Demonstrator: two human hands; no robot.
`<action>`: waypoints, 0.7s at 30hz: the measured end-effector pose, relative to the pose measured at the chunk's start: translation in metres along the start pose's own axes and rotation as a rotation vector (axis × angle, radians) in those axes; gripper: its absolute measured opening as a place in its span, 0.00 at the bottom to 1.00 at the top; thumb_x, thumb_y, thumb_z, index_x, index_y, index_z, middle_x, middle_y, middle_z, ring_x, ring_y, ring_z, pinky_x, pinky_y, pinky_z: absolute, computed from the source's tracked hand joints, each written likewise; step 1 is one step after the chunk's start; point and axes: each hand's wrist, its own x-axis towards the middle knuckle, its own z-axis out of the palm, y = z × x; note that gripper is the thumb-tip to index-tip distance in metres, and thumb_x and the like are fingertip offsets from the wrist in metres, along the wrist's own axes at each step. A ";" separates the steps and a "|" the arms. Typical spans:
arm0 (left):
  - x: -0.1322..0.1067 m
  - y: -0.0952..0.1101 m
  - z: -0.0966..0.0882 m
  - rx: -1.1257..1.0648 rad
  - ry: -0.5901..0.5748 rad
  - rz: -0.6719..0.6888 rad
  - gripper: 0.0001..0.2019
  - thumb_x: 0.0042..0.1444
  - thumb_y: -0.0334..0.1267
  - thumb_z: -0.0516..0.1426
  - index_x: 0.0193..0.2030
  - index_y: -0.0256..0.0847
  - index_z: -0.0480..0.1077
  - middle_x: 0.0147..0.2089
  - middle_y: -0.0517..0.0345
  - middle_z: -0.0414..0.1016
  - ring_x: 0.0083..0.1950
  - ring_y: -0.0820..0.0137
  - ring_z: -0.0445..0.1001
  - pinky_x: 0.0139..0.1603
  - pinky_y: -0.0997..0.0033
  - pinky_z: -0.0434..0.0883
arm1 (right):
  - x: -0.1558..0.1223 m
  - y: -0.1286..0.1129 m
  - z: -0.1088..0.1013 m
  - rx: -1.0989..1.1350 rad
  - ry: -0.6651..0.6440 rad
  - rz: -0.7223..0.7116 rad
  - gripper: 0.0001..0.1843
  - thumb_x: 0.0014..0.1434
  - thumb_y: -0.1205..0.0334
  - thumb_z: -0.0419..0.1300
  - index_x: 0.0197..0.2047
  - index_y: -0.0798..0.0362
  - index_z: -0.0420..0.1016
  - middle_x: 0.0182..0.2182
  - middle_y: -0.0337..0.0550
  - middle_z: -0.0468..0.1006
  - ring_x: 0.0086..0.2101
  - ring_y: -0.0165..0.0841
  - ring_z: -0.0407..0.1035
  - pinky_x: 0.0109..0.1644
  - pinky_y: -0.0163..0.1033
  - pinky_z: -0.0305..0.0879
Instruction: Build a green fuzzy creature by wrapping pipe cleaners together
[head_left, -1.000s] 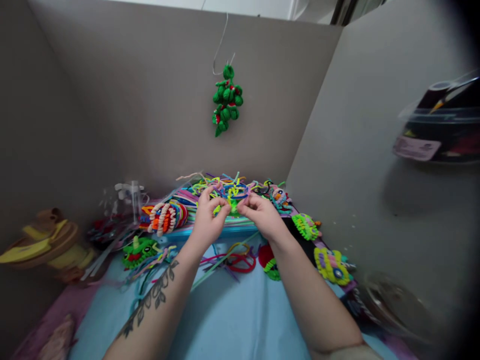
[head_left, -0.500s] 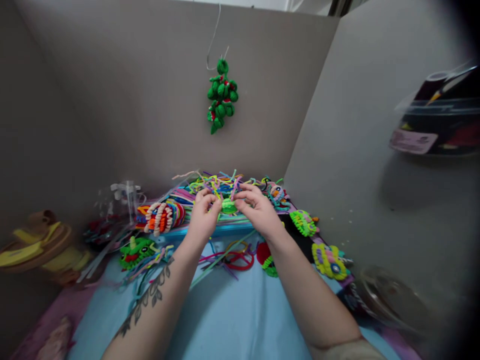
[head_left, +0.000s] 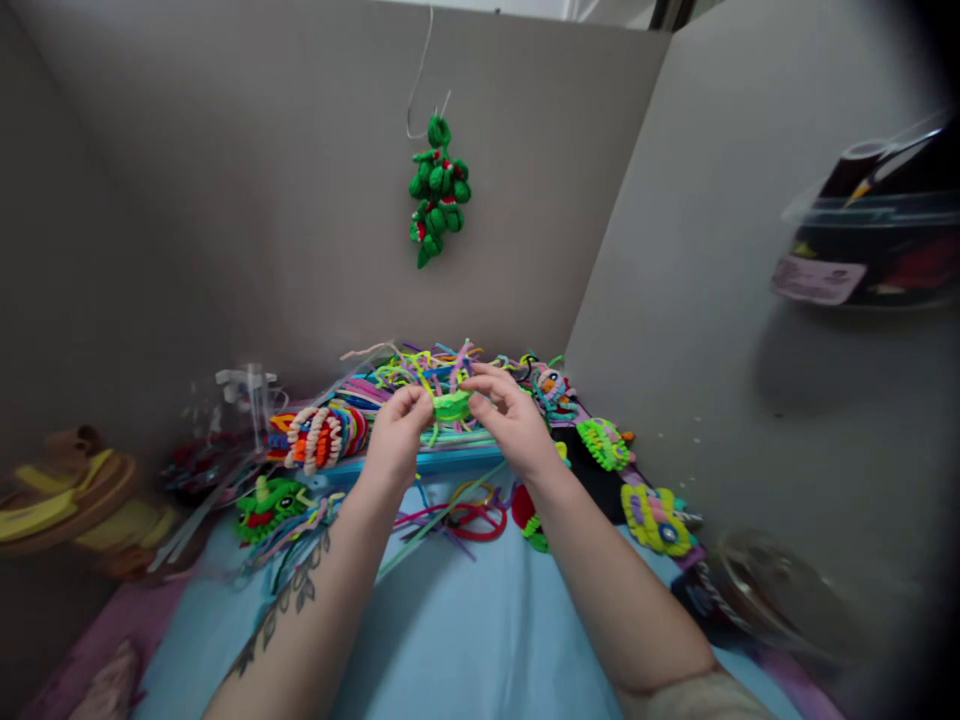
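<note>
From the head camera, we see both hands raised together over the middle of the blue cloth (head_left: 450,630), at about 12 o'clock from the forearms. The left hand (head_left: 394,438) and the right hand (head_left: 511,425) each pinch one end of a small bright green pipe-cleaner piece (head_left: 451,406). It hangs in the air between the fingertips, the left hand's thumb and fingers closed on its 9 o'clock end and the right hand's on its 3 o'clock end.

Just behind the piece, at 12 o'clock, we find a loose pile of coloured pipe cleaners (head_left: 409,372) lying in a blue tray (head_left: 457,460). At 9 o'clock from the hands sits an orange and white coiled figure (head_left: 321,437), and at 8 o'clock a green figure with a horn (head_left: 264,500). Below the hands, at 6 o'clock, a red loop (head_left: 474,521) lies on the cloth among thin strands.

At 3 o'clock we note a lime figure (head_left: 604,443), and at 4 o'clock a yellow figure with a blue eye (head_left: 656,518). High at 12 o'clock a green and red ornament (head_left: 436,188) hangs on a wire against the grey board wall (head_left: 225,200). Far off at 2 o'clock we make out a blurred dark container (head_left: 874,240).
</note>
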 end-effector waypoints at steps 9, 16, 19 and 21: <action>0.006 0.009 -0.003 -0.943 -0.218 -0.803 0.08 0.55 0.31 0.52 0.38 0.36 0.72 0.36 0.50 0.78 0.37 0.68 0.77 0.31 0.73 0.73 | -0.001 0.003 0.004 0.200 0.143 0.023 0.20 0.53 0.52 0.63 0.47 0.49 0.66 0.46 0.47 0.73 0.47 0.38 0.70 0.42 0.40 0.72; 0.006 0.008 0.000 -1.011 -0.255 -0.859 0.11 0.59 0.31 0.49 0.40 0.35 0.73 0.33 0.51 0.78 0.33 0.69 0.78 0.25 0.77 0.74 | -0.001 0.000 -0.003 -0.014 0.162 -0.034 0.11 0.57 0.54 0.59 0.41 0.49 0.75 0.46 0.47 0.71 0.46 0.39 0.69 0.41 0.42 0.72; 0.004 0.008 0.001 -0.953 -0.253 -0.794 0.10 0.60 0.33 0.51 0.43 0.37 0.72 0.34 0.53 0.79 0.32 0.69 0.79 0.25 0.76 0.74 | 0.000 0.000 -0.005 -0.143 0.145 -0.048 0.12 0.56 0.53 0.60 0.39 0.50 0.78 0.52 0.50 0.67 0.54 0.43 0.64 0.52 0.49 0.68; 0.002 0.009 0.002 -0.931 -0.255 -0.743 0.09 0.60 0.34 0.53 0.44 0.40 0.72 0.35 0.54 0.79 0.32 0.69 0.78 0.26 0.75 0.75 | 0.001 0.000 -0.006 -0.189 0.103 -0.030 0.14 0.55 0.51 0.61 0.38 0.51 0.79 0.54 0.52 0.66 0.56 0.44 0.62 0.58 0.52 0.63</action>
